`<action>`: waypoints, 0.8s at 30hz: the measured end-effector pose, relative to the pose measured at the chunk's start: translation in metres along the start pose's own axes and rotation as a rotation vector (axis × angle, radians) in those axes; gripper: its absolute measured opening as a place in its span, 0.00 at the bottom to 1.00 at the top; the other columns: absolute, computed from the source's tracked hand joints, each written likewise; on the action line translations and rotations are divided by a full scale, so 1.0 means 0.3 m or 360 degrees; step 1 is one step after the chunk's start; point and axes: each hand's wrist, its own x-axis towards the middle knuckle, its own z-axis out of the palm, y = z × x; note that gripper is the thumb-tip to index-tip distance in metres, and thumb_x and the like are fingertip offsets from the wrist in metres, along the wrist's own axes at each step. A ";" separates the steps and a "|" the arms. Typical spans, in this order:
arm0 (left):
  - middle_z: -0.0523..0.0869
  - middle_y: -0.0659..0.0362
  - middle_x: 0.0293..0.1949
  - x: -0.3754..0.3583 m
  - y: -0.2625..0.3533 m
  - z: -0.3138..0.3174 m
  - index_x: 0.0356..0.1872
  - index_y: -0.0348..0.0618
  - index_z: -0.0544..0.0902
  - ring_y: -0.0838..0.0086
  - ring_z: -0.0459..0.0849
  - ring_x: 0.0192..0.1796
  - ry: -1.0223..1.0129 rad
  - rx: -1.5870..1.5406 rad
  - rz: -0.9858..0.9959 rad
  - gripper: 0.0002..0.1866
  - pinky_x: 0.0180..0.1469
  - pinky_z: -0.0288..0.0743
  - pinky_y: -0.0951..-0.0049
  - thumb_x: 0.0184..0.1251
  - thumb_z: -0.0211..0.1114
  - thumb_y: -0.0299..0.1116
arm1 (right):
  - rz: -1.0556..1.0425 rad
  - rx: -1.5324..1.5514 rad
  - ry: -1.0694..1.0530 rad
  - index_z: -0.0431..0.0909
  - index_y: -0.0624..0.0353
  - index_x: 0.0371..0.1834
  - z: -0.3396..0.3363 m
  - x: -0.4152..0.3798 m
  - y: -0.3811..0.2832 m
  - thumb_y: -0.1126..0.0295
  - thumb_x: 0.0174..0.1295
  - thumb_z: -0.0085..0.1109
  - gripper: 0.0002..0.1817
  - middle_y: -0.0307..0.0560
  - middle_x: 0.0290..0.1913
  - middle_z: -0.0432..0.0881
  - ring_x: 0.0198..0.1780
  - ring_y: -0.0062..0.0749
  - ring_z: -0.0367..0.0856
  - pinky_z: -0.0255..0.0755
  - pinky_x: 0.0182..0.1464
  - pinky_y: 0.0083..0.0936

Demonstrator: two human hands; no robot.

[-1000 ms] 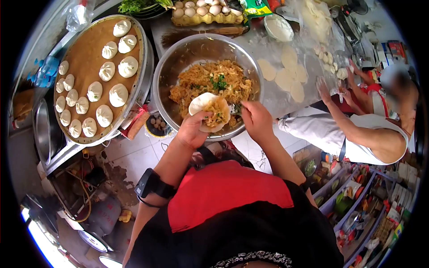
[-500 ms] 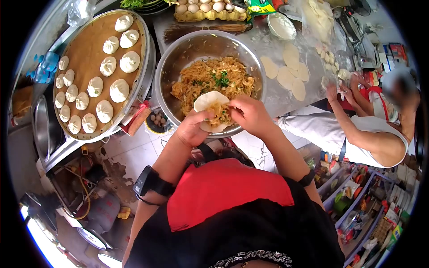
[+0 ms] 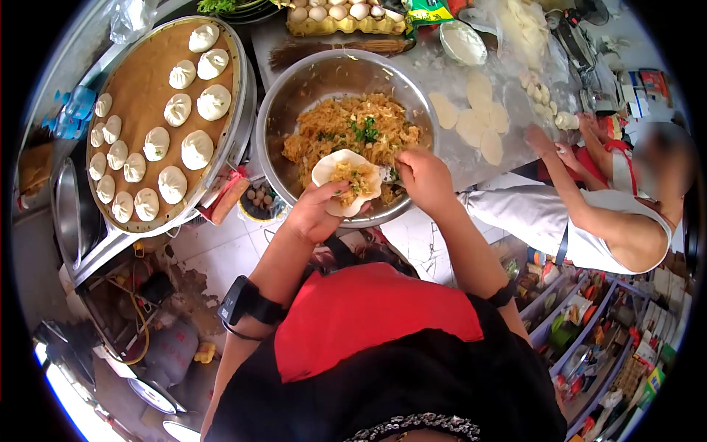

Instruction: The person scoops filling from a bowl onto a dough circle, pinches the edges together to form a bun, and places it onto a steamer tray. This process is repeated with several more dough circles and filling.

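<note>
Over the near rim of a large steel bowl (image 3: 266,140), my left hand (image 3: 319,211) holds a round dough wrapper (image 3: 324,171) from below, its thumb lying across the filling (image 3: 356,183) heaped on it. Closed around a metal spoon (image 3: 390,174), my right hand (image 3: 425,179) is just right of the wrapper; the spoon's handle is hidden in my fingers. Shredded orange-brown filling with chopped greens (image 3: 335,121) lies in the bowl. Several pleated buns (image 3: 197,149) sit on a round steamer tray (image 3: 140,74) at the left.
Flat dough wrappers (image 3: 471,127) lie on the metal table (image 3: 445,77) to the right, with small dough pieces (image 3: 543,99) beyond. A bowl of white flour (image 3: 464,43), an egg tray (image 3: 346,26) and a whisk broom (image 3: 339,48) line the back. Another person (image 3: 611,214) works at the right.
My right hand has drawn back from the wrapper to the right, and the spoon now shows. The wrapper has tilted and lies more open, with its filling in view.
</note>
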 end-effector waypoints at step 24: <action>0.77 0.53 0.57 0.027 0.008 -0.039 0.61 0.39 0.69 0.61 0.76 0.60 0.0037 -0.0160 -0.0050 0.25 0.63 0.68 0.59 0.62 0.58 0.32 | -0.0218 0.0665 0.0497 0.79 0.62 0.40 0.039 -0.073 -0.187 0.73 0.48 0.68 0.15 0.47 0.36 0.78 0.31 0.32 0.77 0.71 0.34 0.22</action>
